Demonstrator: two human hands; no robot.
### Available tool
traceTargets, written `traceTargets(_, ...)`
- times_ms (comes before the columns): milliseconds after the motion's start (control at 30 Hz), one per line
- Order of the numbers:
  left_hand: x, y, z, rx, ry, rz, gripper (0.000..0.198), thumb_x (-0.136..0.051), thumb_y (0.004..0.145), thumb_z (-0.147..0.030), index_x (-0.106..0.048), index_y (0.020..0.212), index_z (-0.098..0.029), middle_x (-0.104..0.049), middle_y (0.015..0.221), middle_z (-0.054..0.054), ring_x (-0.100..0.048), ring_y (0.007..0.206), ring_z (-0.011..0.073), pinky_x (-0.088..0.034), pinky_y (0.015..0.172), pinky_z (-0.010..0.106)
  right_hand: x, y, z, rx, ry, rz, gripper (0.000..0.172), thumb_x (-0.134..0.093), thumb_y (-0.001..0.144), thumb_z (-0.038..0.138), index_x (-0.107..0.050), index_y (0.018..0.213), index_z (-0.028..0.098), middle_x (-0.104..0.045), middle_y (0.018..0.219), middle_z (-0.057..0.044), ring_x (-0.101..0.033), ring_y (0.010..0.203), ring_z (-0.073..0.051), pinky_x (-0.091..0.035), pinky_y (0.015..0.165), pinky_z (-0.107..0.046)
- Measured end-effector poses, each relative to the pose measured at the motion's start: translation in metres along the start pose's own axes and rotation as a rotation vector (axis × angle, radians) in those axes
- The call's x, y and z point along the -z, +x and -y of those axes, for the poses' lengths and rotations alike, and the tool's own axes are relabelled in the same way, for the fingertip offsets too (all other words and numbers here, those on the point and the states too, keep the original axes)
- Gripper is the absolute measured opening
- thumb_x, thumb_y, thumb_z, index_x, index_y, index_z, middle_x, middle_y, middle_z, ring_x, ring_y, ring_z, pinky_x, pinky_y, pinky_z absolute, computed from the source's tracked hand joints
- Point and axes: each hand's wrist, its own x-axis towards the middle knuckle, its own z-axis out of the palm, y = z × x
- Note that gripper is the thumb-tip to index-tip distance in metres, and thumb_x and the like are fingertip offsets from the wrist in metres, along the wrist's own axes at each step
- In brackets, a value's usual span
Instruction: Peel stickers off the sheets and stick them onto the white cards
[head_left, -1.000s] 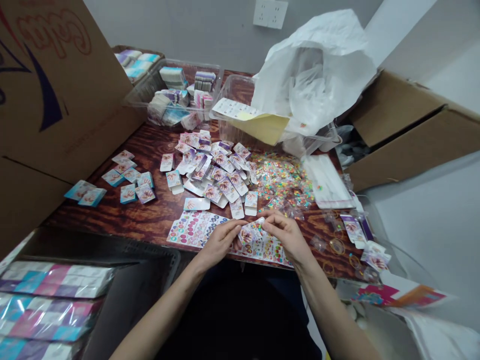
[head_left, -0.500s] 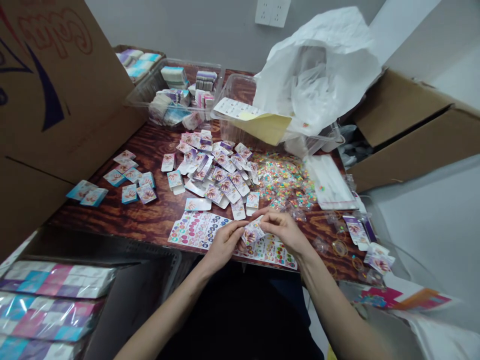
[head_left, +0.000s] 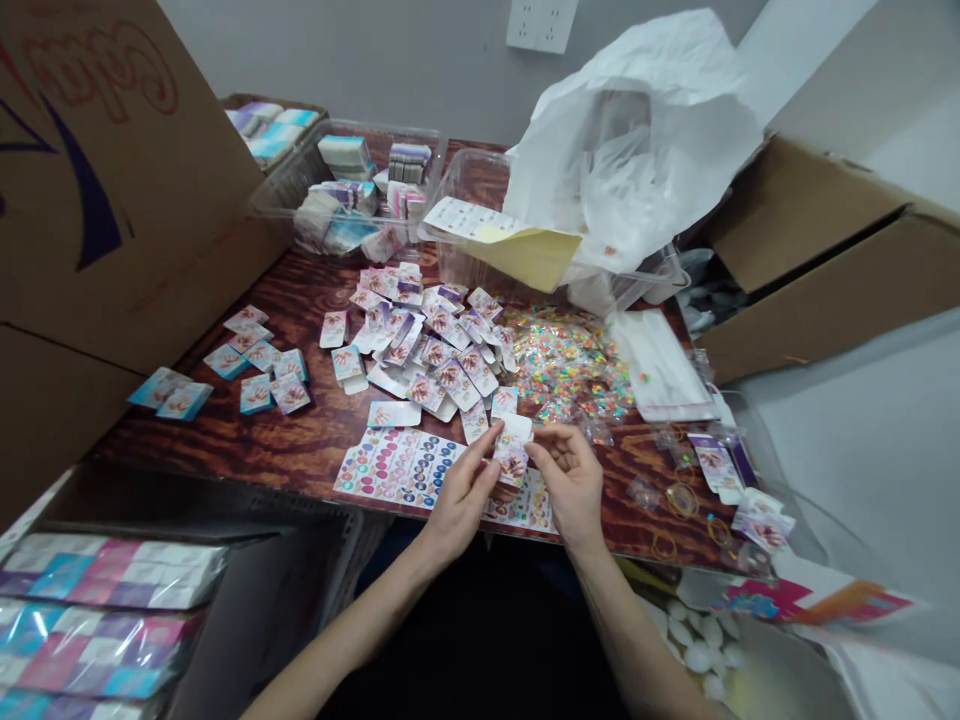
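Note:
Between my two hands is a small printed cardboard box (head_left: 512, 462), upright, its white top flap toward the far side. My left hand (head_left: 463, 492) grips its left edge, thumb in front. The fingers of my right hand (head_left: 568, 475) are curled, with thumb and fingertips pinching the box's right edge. Beneath them, sheets of colourful oval stickers (head_left: 401, 466) lie along the table's near edge. Just beyond is a heap of similar small boxes (head_left: 439, 345), several with flaps up. To its right spreads a pile of clear packets with bright multicoloured bits (head_left: 566, 360).
Several closed boxes (head_left: 259, 355) lie at the left beside a large carton (head_left: 135, 200). Clear plastic bins (head_left: 360, 220) stand at the back, one with white wrapping (head_left: 637, 150). Rubber bands (head_left: 682, 498) lie at right. A black crate (head_left: 285, 560) sits below left.
The held box has turned from tilted to upright, its white flap now showing at the top. My right hand has moved from above the box to its right side.

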Motion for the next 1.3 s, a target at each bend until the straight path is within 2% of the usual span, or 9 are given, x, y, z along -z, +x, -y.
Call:
traceTargets(267,0.014,-0.003,0.002,0.055,0.011,0.154,0.031,-0.056,0.091,-0.036,-0.051,0.12,-0.025,-0.054,0.105,0.003,-0.067,0.068,0.0115,-0.055,0.058,0.021,0.009,0.003,0.002,0.075,-0.165,0.246,0.018,-0.066,0.082,0.034,-0.067,0.071,0.021,-0.062,0.075,-0.003,-0.056,0.073,-0.018,-0.045,0.07,-0.03)
traceTargets(333,0.016,-0.004,0.0,0.081,0.039,0.175,0.031,-0.056,0.091,-0.036,-0.05,0.119,-0.025,-0.053,0.107,0.003,-0.066,0.065,0.01,-0.053,0.054,0.019,0.009,0.001,-0.001,0.03,-0.13,0.255,0.013,-0.067,0.081,0.034,-0.068,0.083,0.022,-0.063,0.077,-0.002,-0.058,0.074,-0.018,-0.045,0.069,-0.029)
traceTargets(433,0.017,-0.004,-0.003,0.057,0.093,0.157,0.03,-0.056,0.091,-0.036,-0.049,0.118,-0.025,-0.052,0.104,0.002,-0.064,0.063,0.0085,-0.053,0.052,0.019,0.008,0.0,-0.001,-0.048,-0.022,0.25,0.026,-0.067,0.081,0.033,-0.065,0.106,0.025,-0.066,0.087,-0.002,-0.062,0.083,-0.02,-0.047,0.076,-0.03)
traceTargets(533,0.013,-0.006,-0.004,0.016,0.071,0.119,0.031,-0.054,0.092,-0.037,-0.045,0.119,-0.024,-0.052,0.101,0.001,-0.064,0.067,0.0097,-0.056,0.056,0.021,0.01,0.0,0.004,-0.019,-0.06,0.326,0.013,-0.064,0.084,0.032,-0.069,0.091,0.022,-0.066,0.088,-0.003,-0.061,0.086,-0.02,-0.045,0.08,-0.031)
traceTargets(633,0.009,-0.009,-0.002,0.02,-0.017,0.101,0.035,-0.054,0.093,-0.036,-0.035,0.12,-0.025,-0.054,0.104,0.002,-0.065,0.068,0.0108,-0.057,0.058,0.023,0.014,0.0,0.009,0.012,-0.087,0.383,0.014,-0.064,0.085,0.034,-0.069,0.084,0.021,-0.065,0.086,-0.003,-0.06,0.084,-0.019,-0.045,0.078,-0.03)
traceTargets(933,0.013,-0.012,-0.002,0.059,0.129,0.124,0.041,-0.053,0.093,-0.035,-0.039,0.132,-0.029,-0.053,0.11,0.004,-0.066,0.066,0.0099,-0.056,0.06,0.024,0.009,-0.001,-0.004,-0.149,-0.017,0.172,0.02,-0.075,0.072,0.035,-0.066,0.072,0.017,-0.058,0.064,0.002,-0.049,0.059,-0.012,-0.038,0.057,-0.024)
traceTargets(1033,0.013,-0.013,0.0,0.069,0.109,0.119,0.043,-0.052,0.093,-0.035,-0.039,0.133,-0.029,-0.051,0.109,0.004,-0.065,0.065,0.01,-0.057,0.06,0.025,0.013,0.001,-0.002,-0.176,-0.021,0.199,0.022,-0.077,0.07,0.035,-0.066,0.069,0.016,-0.057,0.06,0.003,-0.048,0.057,-0.011,-0.037,0.056,-0.023)
traceTargets(1200,0.01,-0.013,0.001,0.088,0.063,0.094,0.047,-0.05,0.094,-0.036,-0.034,0.138,-0.03,-0.052,0.107,0.003,-0.065,0.065,0.0116,-0.058,0.059,0.027,0.018,-0.003,0.003,-0.231,0.009,0.316,0.024,-0.07,0.079,0.04,-0.07,0.074,0.017,-0.063,0.066,0.0,-0.056,0.062,-0.014,-0.044,0.06,-0.026)
traceTargets(1300,0.01,-0.012,0.001,0.087,0.055,0.046,0.052,-0.049,0.094,-0.037,-0.029,0.141,-0.031,-0.053,0.11,0.005,-0.066,0.064,0.0124,-0.059,0.06,0.029,0.013,-0.012,0.002,-0.101,-0.06,0.264,0.02,-0.064,0.086,0.037,-0.073,0.092,0.019,-0.07,0.091,-0.005,-0.063,0.086,-0.019,-0.048,0.078,-0.031)
